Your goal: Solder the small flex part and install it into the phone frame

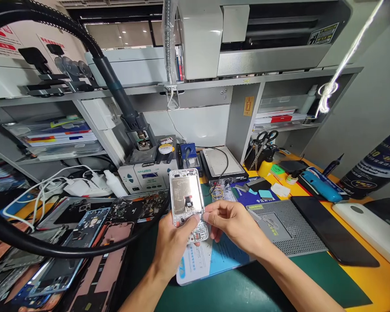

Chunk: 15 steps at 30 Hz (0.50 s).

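Observation:
A bare silver phone frame [185, 193], with its inner side showing, is tilted up in the middle of the view. My left hand [176, 236] grips its lower left, the thumb lying across the inside and the fingers behind. A small dark part with a ribbon [188, 201] sits on the frame's plate. At the frame's lower right edge, my right hand [229, 221] is closed with thumb and forefinger pinched together. What those fingertips hold, if anything, is hidden. Under both hands lies a blue and white printed mat [199, 264].
Opened phones and housings [106, 260] are piled at left, with a black hose [84, 252] arching over them. A soldering station [149, 175] stands behind. To the right are a perforated grey plate [292, 225], a dark phone [331, 229] and a yellow bottle [265, 167].

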Tool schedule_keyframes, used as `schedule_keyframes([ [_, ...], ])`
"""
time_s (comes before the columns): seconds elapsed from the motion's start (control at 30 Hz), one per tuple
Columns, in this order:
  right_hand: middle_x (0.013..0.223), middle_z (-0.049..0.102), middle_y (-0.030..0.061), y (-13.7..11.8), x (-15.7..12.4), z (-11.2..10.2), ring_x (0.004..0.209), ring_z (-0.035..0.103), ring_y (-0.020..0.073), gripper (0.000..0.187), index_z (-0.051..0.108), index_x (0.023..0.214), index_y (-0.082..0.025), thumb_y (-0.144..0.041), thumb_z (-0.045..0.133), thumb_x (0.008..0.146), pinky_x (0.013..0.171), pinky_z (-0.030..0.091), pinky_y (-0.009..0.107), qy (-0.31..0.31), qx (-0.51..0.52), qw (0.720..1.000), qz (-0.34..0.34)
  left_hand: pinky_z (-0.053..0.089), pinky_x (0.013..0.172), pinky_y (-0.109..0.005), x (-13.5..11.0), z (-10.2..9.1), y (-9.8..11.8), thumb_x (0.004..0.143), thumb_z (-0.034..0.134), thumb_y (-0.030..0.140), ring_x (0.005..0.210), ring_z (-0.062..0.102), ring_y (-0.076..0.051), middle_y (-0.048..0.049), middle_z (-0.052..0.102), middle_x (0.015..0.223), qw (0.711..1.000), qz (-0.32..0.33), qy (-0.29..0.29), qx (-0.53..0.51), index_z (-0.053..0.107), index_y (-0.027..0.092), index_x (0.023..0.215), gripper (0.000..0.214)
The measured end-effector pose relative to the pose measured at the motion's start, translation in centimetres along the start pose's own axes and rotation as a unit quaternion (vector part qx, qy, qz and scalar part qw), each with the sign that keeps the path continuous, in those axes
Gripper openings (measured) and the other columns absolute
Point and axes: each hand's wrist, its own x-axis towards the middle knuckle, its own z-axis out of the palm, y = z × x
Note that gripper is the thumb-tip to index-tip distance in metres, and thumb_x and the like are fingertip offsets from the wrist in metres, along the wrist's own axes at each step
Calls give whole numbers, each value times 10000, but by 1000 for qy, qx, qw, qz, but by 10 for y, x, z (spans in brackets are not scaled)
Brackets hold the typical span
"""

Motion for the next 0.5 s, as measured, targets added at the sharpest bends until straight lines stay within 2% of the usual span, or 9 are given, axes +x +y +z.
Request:
schedule_keyframes([
  [0.07,588,603,-50,-3,-2,-1,508,615,119,374,677,905,-153,-447,842,747,474,491,237,-15,10,1000,6,487,477,-262,-2,1,3,782,770,402,578,583,-158,-23,662,705,1000,-13,-22,-15,685,149,938,309],
  [0.17,624,634,-17,-8,-4,-4,519,632,123,361,677,796,-149,-486,804,779,469,484,237,-32,17,999,12,462,465,-255,-5,2,8,787,760,399,560,567,-150,-22,650,679,997,-29,-63,-32,687,142,928,302],
  [0.33,537,621,-15,-8,-2,-7,451,584,96,419,631,636,-158,-513,784,796,443,439,214,-6,12,1000,8,443,442,-247,-3,0,11,782,764,346,576,594,-157,-66,707,784,992,-58,-103,-44,712,124,1027,335],
  [0.5,481,623,-9,-4,1,-4,409,561,94,421,632,614,-155,-503,824,755,426,439,208,-1,30,999,15,440,441,-248,0,-5,13,797,685,299,578,603,-161,-79,719,795,985,-85,-117,-96,734,125,971,250],
])
